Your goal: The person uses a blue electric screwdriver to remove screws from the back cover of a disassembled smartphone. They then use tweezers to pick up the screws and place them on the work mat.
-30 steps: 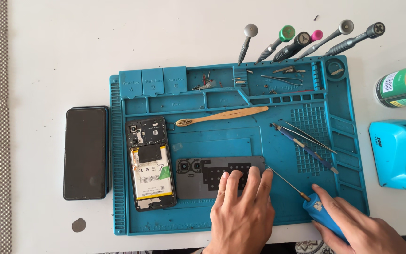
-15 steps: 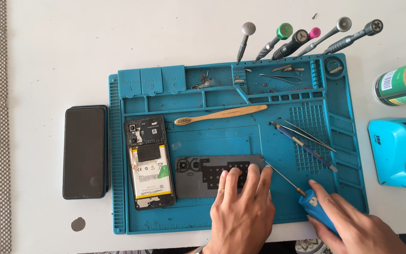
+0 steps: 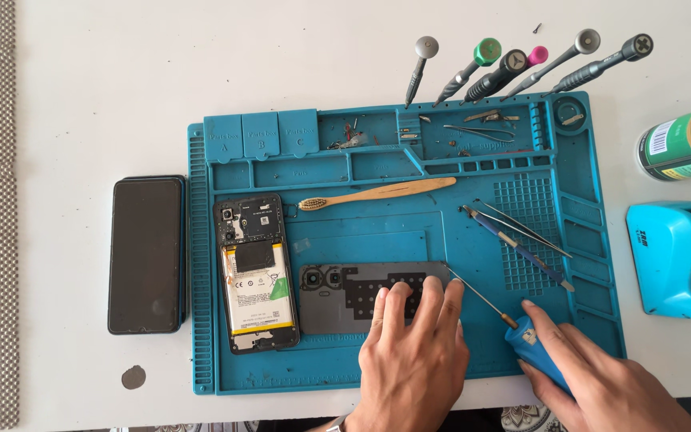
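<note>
1. While the left hand (image 3: 413,352) stays flat, fingers spread on the dark back cover (image 3: 361,296) near-centre of the blue mat (image 3: 473,240), nothing has shifted.
2. Right hand (image 3: 601,388) still grips the blue screwdriver (image 3: 521,332), tip at the cover's right edge.
3. Opened phone (image 3: 253,272) lies untouched just left.

Wooden toothbrush (image 3: 377,194) — tweezers (image 3: 521,230) — tape dispenser (image 3: 677,258)
</note>
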